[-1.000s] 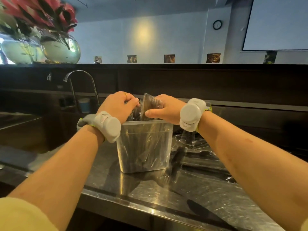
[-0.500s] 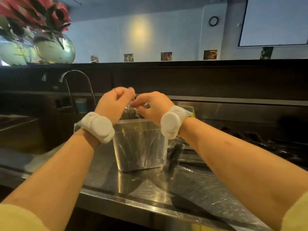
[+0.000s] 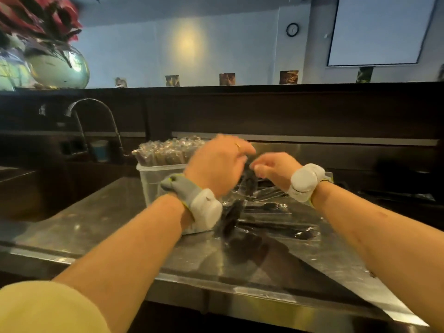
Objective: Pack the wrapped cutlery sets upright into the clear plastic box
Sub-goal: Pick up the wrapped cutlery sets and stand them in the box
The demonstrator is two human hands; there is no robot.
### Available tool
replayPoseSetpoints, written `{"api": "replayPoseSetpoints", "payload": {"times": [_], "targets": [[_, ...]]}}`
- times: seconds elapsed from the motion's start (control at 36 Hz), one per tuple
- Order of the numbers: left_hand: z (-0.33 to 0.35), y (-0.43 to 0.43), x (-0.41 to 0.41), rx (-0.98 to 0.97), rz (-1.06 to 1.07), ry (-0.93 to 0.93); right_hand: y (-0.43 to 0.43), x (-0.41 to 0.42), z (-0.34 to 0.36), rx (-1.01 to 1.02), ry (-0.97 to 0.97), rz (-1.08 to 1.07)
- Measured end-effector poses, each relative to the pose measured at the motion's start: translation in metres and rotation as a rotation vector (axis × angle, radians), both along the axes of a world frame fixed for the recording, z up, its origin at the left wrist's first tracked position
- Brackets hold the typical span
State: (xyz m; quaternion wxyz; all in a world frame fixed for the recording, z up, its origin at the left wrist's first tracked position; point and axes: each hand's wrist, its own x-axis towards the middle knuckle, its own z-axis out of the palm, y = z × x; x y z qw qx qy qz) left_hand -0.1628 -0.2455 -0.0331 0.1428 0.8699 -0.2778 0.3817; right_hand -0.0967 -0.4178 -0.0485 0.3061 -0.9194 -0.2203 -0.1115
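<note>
Crinkly wrapped cutlery sets (image 3: 165, 152) in clear plastic box (image 3: 153, 179), scuffed steel counter (image 3: 108, 212)

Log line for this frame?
left grip, right grip: at one wrapped set right of clear box, hold blurred | packed sets: upright | loose sets: on counter

Legible text, labels, brands, numbers: none found.
- Wall clock (image 3: 292, 29): dial was too small; numerals could not be read.
- Photo cards (image 3: 227, 79) along dark ledge (image 3: 264, 90): pictures were blurred; no caption could be read.
- Blue cup (image 3: 100, 150) beside faucet (image 3: 96, 104): surface showed no readable print.
- White wrist units (image 3: 304, 182): housings showed no readable marking.
- Wrapped cutlery sets (image 3: 168, 152) in clear plastic box (image 3: 153, 181): wrappers showed no readable print.
</note>
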Motion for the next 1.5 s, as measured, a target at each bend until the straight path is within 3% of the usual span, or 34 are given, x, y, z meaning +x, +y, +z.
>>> {"api": "replayPoseSetpoints", "payload": {"times": [0.06,0.14,0.31,0.44,0.56,0.67,0.72,0.94,1.08,1.25,1.39,1.5], "targets": [[-0.014,-0.027,-0.001,0.086,-0.024,0.233,-0.018,0.001,-0.011,-0.187,0.067,-0.046],[-0.046,-0.052,0.012,0.203,0.109,0.552,-0.053,-0.006,-0.024,-0.265,0.102,-0.119],[-0.092,-0.059,0.040,0.302,0.379,0.909,-0.104,-0.030,-0.038,-0.420,0.334,-0.089],[-0.096,-0.070,0.041,0.363,0.376,0.854,-0.128,-0.036,-0.036,-0.436,0.364,-0.183],[-0.098,-0.083,0.040,0.337,0.230,0.878,-0.149,-0.037,-0.028,-0.593,0.263,-0.314],[-0.102,-0.098,0.045,0.286,0.271,0.904,-0.165,-0.037,-0.033,-0.887,0.316,-0.418],[-0.102,-0.100,0.052,0.294,0.283,0.958,-0.170,-0.035,-0.036,-0.938,0.341,-0.393],[-0.094,-0.109,0.058,0.342,0.207,0.786,-0.178,-0.024,-0.043,-0.531,0.601,-0.174],[-0.092,-0.111,0.060,0.342,0.230,0.772,-0.178,-0.013,-0.054,-0.718,0.395,-0.050],[-0.098,-0.112,0.062,0.193,0.209,0.689,-0.187,-0.010,-0.061,-0.655,0.176,-0.283],[-0.093,-0.110,0.075,0.020,0.071,0.670,-0.181,-0.007,-0.061,-0.059,0.034,-0.383],[-0.084,-0.113,0.087,-0.303,-0.035,0.568,-0.161,-0.001,-0.057,0.419,0.086,-0.346]]}}
